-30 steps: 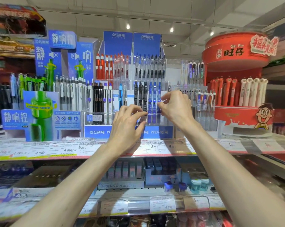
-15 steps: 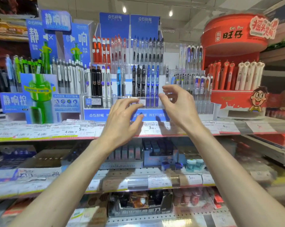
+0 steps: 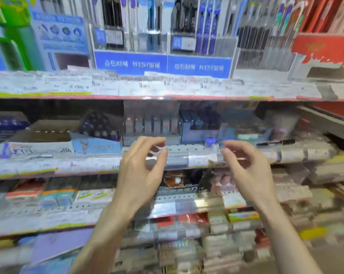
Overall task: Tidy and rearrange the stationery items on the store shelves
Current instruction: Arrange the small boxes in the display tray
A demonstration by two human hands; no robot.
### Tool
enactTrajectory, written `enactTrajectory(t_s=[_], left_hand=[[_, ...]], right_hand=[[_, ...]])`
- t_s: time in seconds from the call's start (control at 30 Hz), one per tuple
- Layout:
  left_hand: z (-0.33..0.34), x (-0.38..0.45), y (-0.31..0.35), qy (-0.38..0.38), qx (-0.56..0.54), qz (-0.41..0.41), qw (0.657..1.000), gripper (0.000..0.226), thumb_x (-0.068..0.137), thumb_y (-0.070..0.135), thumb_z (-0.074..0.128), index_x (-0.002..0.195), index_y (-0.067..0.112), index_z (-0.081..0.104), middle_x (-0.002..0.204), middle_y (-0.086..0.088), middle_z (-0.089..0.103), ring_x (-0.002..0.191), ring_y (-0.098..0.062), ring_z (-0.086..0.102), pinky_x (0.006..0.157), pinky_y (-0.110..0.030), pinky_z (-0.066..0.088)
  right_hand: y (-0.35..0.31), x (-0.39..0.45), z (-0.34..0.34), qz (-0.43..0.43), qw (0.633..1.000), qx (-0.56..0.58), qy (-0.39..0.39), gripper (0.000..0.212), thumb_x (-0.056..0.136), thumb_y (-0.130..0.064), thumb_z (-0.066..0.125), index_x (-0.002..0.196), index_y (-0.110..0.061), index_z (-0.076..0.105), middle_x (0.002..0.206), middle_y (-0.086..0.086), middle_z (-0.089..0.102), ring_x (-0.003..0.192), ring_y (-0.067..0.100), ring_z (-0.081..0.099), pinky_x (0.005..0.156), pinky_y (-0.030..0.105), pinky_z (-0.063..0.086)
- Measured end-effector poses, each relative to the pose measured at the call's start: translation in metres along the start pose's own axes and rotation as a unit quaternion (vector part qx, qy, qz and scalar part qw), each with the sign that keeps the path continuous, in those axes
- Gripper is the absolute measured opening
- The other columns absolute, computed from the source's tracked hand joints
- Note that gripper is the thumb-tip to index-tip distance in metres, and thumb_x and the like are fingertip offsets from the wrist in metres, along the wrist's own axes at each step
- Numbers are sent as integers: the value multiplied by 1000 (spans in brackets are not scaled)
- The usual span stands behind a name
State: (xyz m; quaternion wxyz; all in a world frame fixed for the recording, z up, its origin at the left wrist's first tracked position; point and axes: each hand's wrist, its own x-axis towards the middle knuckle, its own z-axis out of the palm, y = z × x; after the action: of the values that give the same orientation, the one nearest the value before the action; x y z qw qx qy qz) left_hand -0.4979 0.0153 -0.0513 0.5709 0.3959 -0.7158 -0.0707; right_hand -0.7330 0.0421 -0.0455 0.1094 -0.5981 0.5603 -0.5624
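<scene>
The view is blurred by motion. My left hand (image 3: 141, 171) and my right hand (image 3: 248, 171) hover side by side in front of the second shelf's price rail (image 3: 179, 159), fingers loosely curled, holding nothing. Just behind them on that shelf stand a grey display box of small pastel items (image 3: 151, 125) and a blue box of dark items (image 3: 196, 125). Above, on the top shelf, the blue pen display rack (image 3: 163, 64) holds black and blue pens.
A green-and-blue pen stand (image 3: 15, 36) is top left, a red display (image 3: 323, 48) top right. A black pen (image 3: 275, 142) lies on the second shelf at right. Lower shelves hold eraser and small stationery boxes (image 3: 242, 216). An open cardboard box (image 3: 38, 139) sits left.
My view has dropped from the top-shelf pen rack to the lower shelves. Both hands have come down off the pens and now hang empty before the second shelf.
</scene>
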Motion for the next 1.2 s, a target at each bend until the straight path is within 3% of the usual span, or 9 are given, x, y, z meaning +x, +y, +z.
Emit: enactTrajectory(t_s=[0.2, 0.37, 0.47, 0.57, 0.73, 0.83, 0.97, 1.1, 1.2], left_hand=[[35, -30, -9, -40, -26, -130, 990, 16, 96, 21, 62, 110, 27, 67, 101, 17, 63, 93, -1, 61, 81, -12, 45], [71, -25, 8, -27, -24, -146, 989, 15, 96, 22, 62, 108, 29, 67, 99, 18, 64, 92, -2, 60, 78, -11, 45], [96, -16, 20, -6, -4, -143, 990, 15, 94, 22, 64, 108, 29, 67, 99, 15, 65, 87, -6, 62, 80, -21, 49], [133, -3, 42, 17, 5, -154, 988, 16, 94, 23, 64, 109, 28, 68, 99, 14, 65, 87, -7, 64, 79, -28, 53], [165, 16, 70, 32, 52, -146, 987, 16, 94, 20, 64, 108, 25, 68, 100, 12, 66, 88, -5, 62, 76, -7, 43], [168, 20, 74, 33, 82, -144, 986, 17, 94, 18, 63, 109, 25, 68, 101, 13, 65, 88, -5, 62, 76, -7, 42], [159, 21, 67, 27, 122, -136, 983, 17, 95, 20, 62, 109, 28, 66, 99, 13, 65, 89, -6, 62, 78, -15, 46], [141, 25, 44, -9, 170, -103, 980, 18, 95, 20, 62, 111, 26, 65, 99, 14, 62, 95, -5, 60, 84, -27, 49], [127, 32, 25, -30, 210, -75, 974, 20, 95, 25, 60, 114, 23, 64, 103, 11, 60, 99, -9, 57, 86, -31, 47]], right_hand=[[50, -20, -6, 69, 997, -18, -4, 13, 95, -23, 64, 105, -28, 71, 96, -11, 73, 90, 9, 68, 82, 26, 53], [72, -1, -31, 69, 998, -9, 3, 14, 95, -25, 63, 106, -28, 70, 96, -13, 72, 88, 4, 65, 76, 12, 50], [86, 17, -46, 51, 999, 6, -2, 14, 95, -21, 63, 106, -26, 70, 94, -11, 71, 85, 3, 64, 70, 5, 45], [105, 44, -69, 18, 999, 9, -31, 14, 95, -23, 63, 106, -29, 69, 93, -10, 70, 79, 7, 65, 69, 15, 50], [124, 84, -93, -50, 996, 10, -72, 14, 95, -23, 61, 106, -28, 68, 95, -11, 65, 79, 6, 63, 71, 23, 53], [127, 99, -99, -103, 990, -9, -90, 15, 95, -20, 61, 107, -27, 68, 93, -13, 63, 81, 5, 61, 74, 23, 51], [123, 111, -101, -160, 981, -44, -103, 15, 95, -20, 62, 108, -24, 68, 96, -12, 62, 80, 4, 59, 72, 9, 44], [114, 119, -88, -217, 965, -103, -106, 14, 92, -19, 63, 106, -21, 68, 96, -8, 64, 85, 12, 60, 79, 33, 50], [96, 123, -67, -239, 948, -155, -144, 17, 91, -26, 60, 105, -22, 68, 93, -5, 65, 88, 22, 61, 81, 38, 50]])
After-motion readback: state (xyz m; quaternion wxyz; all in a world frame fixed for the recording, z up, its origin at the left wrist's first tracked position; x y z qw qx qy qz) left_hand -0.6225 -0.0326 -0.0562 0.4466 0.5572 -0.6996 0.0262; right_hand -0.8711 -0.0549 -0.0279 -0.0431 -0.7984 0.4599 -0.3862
